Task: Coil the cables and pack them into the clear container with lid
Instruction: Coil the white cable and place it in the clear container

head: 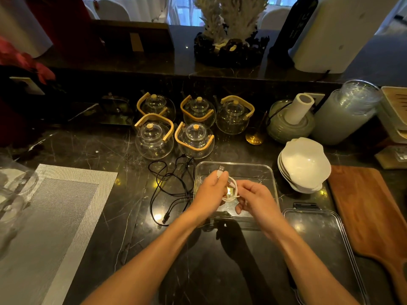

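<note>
A white USB cable is wound into a small loop between both hands, over the open clear container. My left hand pinches the cable near its metal plug, which sticks up above the fingers. My right hand holds the other side of the loop with curled fingers. A black cable lies loose and tangled on the dark counter just left of the container. The container's clear lid with a black clasp lies flat to the right front.
Several glass teapots with bamboo handles stand behind the cables. Stacked white bowls sit right of the container, a wooden board further right. A grey woven placemat lies at left. Jars and a paper roll stand at back right.
</note>
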`<action>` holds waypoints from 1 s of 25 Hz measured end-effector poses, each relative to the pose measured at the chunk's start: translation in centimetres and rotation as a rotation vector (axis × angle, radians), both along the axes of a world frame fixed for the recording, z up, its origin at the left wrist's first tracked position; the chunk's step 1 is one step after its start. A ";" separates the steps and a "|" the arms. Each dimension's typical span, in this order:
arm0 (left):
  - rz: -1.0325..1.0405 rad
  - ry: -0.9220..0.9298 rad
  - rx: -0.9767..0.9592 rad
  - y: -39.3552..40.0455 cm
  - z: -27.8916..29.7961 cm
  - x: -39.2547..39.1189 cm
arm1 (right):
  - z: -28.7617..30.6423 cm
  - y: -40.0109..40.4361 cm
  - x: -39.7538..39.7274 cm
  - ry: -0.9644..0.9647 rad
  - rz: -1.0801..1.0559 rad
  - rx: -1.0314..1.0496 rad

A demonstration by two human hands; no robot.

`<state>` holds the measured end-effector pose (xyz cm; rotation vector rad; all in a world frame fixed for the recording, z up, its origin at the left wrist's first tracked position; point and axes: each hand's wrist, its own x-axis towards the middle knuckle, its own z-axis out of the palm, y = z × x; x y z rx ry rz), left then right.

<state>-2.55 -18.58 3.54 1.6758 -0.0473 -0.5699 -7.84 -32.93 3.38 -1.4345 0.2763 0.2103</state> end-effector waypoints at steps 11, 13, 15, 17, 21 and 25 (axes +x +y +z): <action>-0.092 -0.197 0.235 0.2 -1.2 -0.1 | -0.4 0.9 -0.4 -0.150 -0.020 -0.430; -0.095 -0.188 0.266 0.1 -1.5 -0.2 | -0.6 0.9 -0.5 -0.135 -0.003 -0.635; -0.102 -0.178 0.297 0.0 -2.0 -0.4 | -0.8 0.9 -0.5 -0.138 0.020 -0.820; -0.120 -0.169 0.312 0.2 -2.7 -0.7 | -1.1 1.2 -0.5 -0.151 0.039 -0.927; -0.184 -0.217 0.407 0.3 -4.3 -0.8 | -1.9 1.2 -0.1 -0.076 -0.165 -0.668; -0.210 -0.163 0.339 0.1 -5.1 -0.3 | -2.4 0.7 0.4 0.062 -0.353 -0.194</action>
